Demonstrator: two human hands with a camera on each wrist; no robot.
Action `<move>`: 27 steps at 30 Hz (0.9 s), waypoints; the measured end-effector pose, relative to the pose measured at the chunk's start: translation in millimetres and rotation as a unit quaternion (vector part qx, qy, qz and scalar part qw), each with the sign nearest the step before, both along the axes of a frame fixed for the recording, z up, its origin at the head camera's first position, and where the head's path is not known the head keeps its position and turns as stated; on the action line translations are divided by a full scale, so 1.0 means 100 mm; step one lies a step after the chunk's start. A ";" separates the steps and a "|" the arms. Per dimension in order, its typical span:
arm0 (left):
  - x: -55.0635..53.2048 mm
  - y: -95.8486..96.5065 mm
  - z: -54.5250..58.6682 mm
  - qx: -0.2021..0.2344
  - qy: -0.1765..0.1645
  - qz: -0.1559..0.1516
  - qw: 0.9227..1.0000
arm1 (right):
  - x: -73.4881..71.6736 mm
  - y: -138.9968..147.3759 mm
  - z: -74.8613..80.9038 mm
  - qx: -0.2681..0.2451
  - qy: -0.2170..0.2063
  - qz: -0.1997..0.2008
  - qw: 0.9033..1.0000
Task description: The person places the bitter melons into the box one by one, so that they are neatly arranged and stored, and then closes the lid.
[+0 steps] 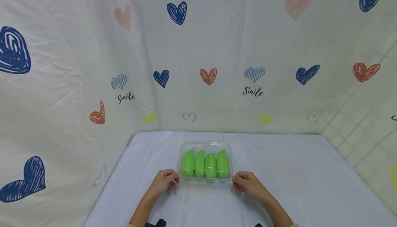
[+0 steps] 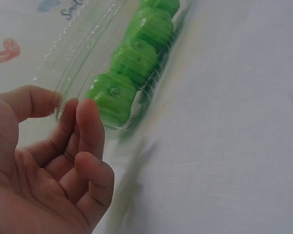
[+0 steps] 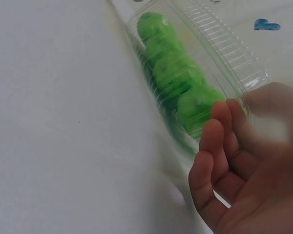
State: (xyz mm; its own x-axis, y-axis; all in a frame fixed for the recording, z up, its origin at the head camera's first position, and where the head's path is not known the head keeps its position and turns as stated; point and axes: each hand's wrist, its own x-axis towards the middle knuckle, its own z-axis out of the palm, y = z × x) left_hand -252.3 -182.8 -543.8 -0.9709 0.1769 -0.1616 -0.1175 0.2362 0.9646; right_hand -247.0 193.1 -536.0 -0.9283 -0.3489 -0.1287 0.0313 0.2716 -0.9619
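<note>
A clear plastic clamshell box (image 1: 205, 145) is on the white table in the head view, with several bright green, pointed toy vegetables (image 1: 222, 165) lined up side by side inside. At its near left corner my left hand (image 1: 165, 181) pinches the rim between thumb and index finger. My right hand (image 1: 246, 183) pinches the near right corner the same way. In the left wrist view the thumb and fingertips meet at the box's edge (image 2: 73, 73), other fingers loosely curled. The right wrist view shows the ribbed rim (image 3: 229, 46) running to the right hand's fingertips.
A white cloth covers the table (image 1: 279, 171). Behind it hangs a pale curtain (image 1: 223, 47) printed with hearts and the word Smile, which also runs along the left and right sides. Dark wrist straps (image 1: 160, 223) show at the bottom edge.
</note>
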 end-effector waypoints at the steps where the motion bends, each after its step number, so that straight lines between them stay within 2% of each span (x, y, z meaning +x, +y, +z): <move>1: 0.00 0.00 0.00 0.000 0.000 0.001 1.000 | 0.00 0.00 0.00 0.000 0.000 0.000 1.000; 18: 0.00 0.02 0.01 0.011 0.001 0.012 1.000 | -0.05 -0.02 0.01 -0.019 -0.004 0.013 1.000; 27: -0.01 0.03 0.01 0.017 0.006 0.011 1.000 | -0.03 -0.03 0.07 -0.025 -0.008 0.022 0.999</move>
State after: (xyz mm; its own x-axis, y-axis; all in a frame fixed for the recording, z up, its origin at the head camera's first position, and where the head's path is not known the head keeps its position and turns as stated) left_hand -253.5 -179.7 -542.6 -0.9765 0.1608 -0.1434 -0.1099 0.2009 0.9734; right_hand -250.3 190.3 -529.0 -0.9099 -0.3956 -0.1252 0.0360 0.2254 -0.9736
